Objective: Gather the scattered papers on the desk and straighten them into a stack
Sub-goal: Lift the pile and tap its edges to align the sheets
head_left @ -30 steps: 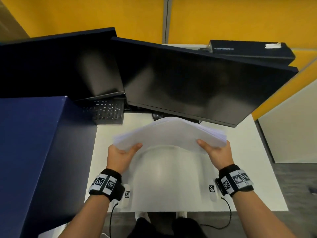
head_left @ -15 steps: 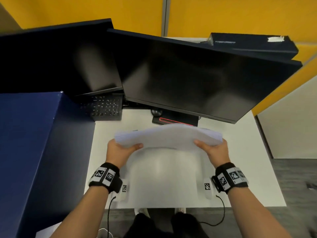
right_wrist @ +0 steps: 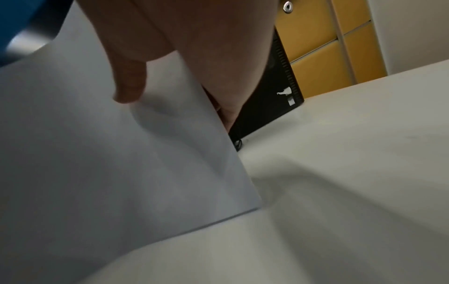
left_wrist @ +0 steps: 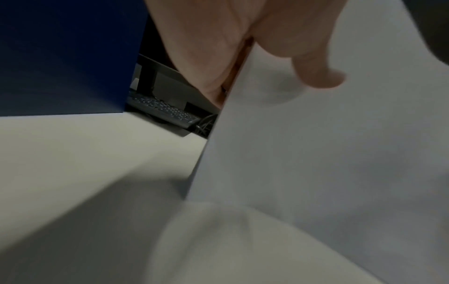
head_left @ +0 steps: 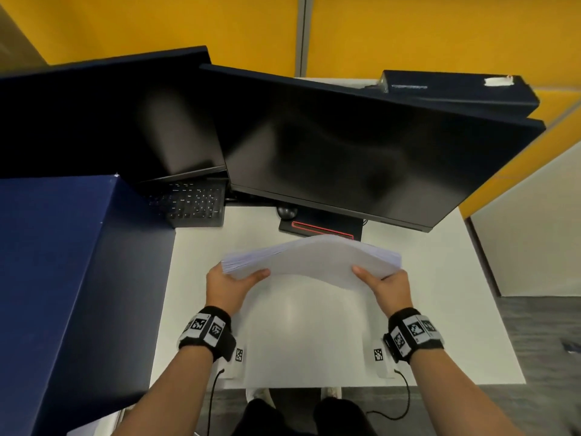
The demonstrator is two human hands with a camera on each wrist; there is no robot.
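A thick stack of white papers [head_left: 311, 259] stands on its long edge on the white desk [head_left: 440, 309], bowed upward in the middle. My left hand [head_left: 231, 286] grips its left end with the thumb across the near face. My right hand [head_left: 385, 286] grips the right end the same way. In the left wrist view the thumb [left_wrist: 316, 76] presses the sheet face [left_wrist: 328, 163]; in the right wrist view the thumb [right_wrist: 130, 84] lies on the paper [right_wrist: 109, 163]. The bottom edge meets the desk.
Two dark monitors [head_left: 361, 152] stand behind the papers, with a black keyboard [head_left: 191, 206] and a monitor base [head_left: 320, 228]. A tall blue partition [head_left: 63, 278] walls off the left. Yellow panels [head_left: 408, 33] line the back. The desk's front edge [head_left: 345, 385] is near my legs.
The stack has dropped from a high arch toward the desk and flattened somewhat, both hands still gripping its ends. The monitor base behind it has come into view.
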